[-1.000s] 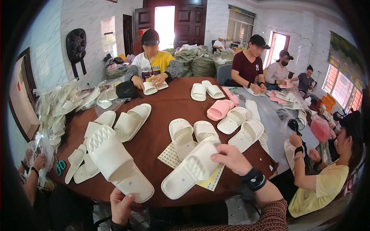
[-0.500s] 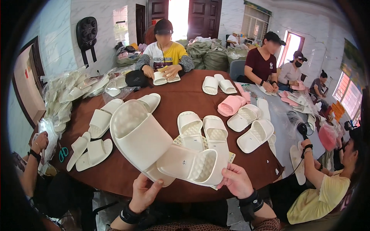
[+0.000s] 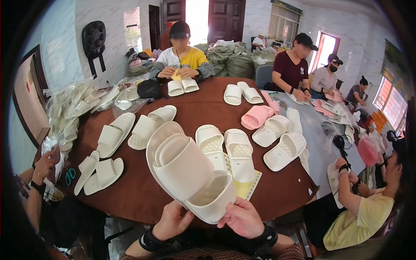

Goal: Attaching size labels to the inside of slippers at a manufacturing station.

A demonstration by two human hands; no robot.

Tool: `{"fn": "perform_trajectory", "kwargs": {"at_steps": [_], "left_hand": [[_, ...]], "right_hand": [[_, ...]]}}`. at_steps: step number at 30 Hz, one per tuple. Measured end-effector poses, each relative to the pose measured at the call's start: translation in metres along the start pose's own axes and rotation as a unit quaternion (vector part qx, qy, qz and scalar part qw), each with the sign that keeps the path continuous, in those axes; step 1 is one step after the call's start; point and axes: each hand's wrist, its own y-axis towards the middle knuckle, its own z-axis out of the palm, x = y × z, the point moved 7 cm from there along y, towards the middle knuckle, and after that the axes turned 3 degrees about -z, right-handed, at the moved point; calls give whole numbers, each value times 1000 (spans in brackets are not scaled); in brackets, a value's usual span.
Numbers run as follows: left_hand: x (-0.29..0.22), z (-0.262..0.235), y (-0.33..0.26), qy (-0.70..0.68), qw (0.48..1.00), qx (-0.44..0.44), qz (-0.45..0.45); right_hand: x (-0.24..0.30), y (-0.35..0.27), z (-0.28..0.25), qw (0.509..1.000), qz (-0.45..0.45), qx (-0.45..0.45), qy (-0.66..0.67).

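Two white slide sandals are held up above the near edge of the table, tilted and fitted together. The upper sandal [image 3: 175,162] overlaps the lower one [image 3: 212,190], whose open end points toward me. My left hand [image 3: 174,220] is closed at the underside near their joined ends; its fingertips are partly hidden behind the sandals. My right hand [image 3: 243,218] pinches the rim of the lower sandal, thumb on the outer side. Just beyond lies another white pair, a left sandal [image 3: 210,139] and a right sandal [image 3: 239,167], beside a yellow sticker sheet [image 3: 250,185].
More white slides [image 3: 113,135] lie on the brown-covered table [image 3: 199,102], with pink slides [image 3: 256,116] at right. Teal scissors [image 3: 70,176] sit at the left edge by bagged slides [image 3: 71,106]. Co-workers sit around, one across [image 3: 184,58] and one close at right [image 3: 357,216].
My right hand has moved left, bringing its sandal against the other so that the two now overlap. The pair is turned more upright. The person across has let go of their slides.
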Motion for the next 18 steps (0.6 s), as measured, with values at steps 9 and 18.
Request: {"fn": "perform_trajectory", "kwargs": {"at_steps": [9,18], "left_hand": [[3,5,-1,21,999,1,25],[26,-5,-8,-173,982,-62,-49]], "right_hand": [[0,19,21,999,-43,18,-5],[-11,31,34,997,-18,70,-15]]}}
